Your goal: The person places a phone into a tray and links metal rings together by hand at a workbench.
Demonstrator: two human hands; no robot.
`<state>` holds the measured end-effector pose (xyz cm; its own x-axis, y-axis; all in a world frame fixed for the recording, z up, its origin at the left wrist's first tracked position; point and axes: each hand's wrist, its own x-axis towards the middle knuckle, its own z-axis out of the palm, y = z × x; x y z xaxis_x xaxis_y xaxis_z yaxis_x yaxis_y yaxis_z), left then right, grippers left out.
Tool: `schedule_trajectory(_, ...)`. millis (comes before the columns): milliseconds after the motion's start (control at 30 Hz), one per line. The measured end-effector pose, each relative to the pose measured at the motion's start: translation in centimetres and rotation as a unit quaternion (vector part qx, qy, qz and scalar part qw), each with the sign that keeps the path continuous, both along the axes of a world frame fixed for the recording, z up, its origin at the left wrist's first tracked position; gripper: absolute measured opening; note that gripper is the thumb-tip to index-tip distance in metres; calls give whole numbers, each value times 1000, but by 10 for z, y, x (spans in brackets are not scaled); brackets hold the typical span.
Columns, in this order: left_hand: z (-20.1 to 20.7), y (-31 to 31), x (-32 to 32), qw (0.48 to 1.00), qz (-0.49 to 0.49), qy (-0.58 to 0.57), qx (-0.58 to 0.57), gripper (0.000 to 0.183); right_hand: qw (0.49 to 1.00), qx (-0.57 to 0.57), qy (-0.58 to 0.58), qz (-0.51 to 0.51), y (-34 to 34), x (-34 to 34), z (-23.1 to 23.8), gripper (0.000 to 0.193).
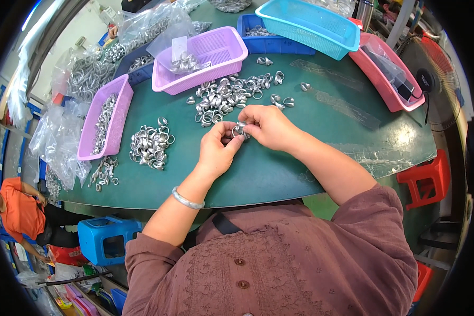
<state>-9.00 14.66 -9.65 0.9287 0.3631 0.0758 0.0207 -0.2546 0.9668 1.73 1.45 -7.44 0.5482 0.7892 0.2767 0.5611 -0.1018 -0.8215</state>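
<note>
Over the green table, both hands meet at a small silver metal piece (pixel 239 130) with a ring-shaped loop. My left hand (pixel 216 150) pinches it between thumb and fingers. From the other side, my right hand (pixel 268 125) grips the same piece with bent fingers. Fingers hide part of it, and I cannot tell whether it is one part or two. Just beyond my hands spreads a loose heap of similar silver ring-shaped pieces (pixel 224 97), a few lying apart to its right. Left of my left hand sits another heap of silver pieces (pixel 151 148).
Purple baskets (pixel 166 84) stand behind and left (pixel 122 102), holding metal parts. A light-blue basket (pixel 310 31) rests on a dark-blue bin (pixel 295 48). At right are a pink basket (pixel 405 100) and a fan (pixel 432 79). Plastic bags (pixel 58 139) crowd the left edge; stools (pixel 108 239) flank the table.
</note>
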Motion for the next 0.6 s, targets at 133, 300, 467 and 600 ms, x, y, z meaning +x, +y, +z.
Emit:
schedule_trajectory(133, -2, -2, -1, 1000, -7, 0, 30, 22, 1000, -10, 6, 9, -1, 1, -1, 15)
schedule_trajectory(300, -9, -4, 0, 998, 3, -38, 45, 20, 985, 17, -171, 1, 1, 2, -9, 13)
schedule_trajectory(467, -9, -1, -1, 984, 4, -41, 174, 21, 995, -15, -100, -5, 3, 1, -8, 13)
schedule_trajectory(600, -6, 0, 2, 997, -16, -40, 65, 23, 995, -5, 103, 14, 2, 12, -16, 14)
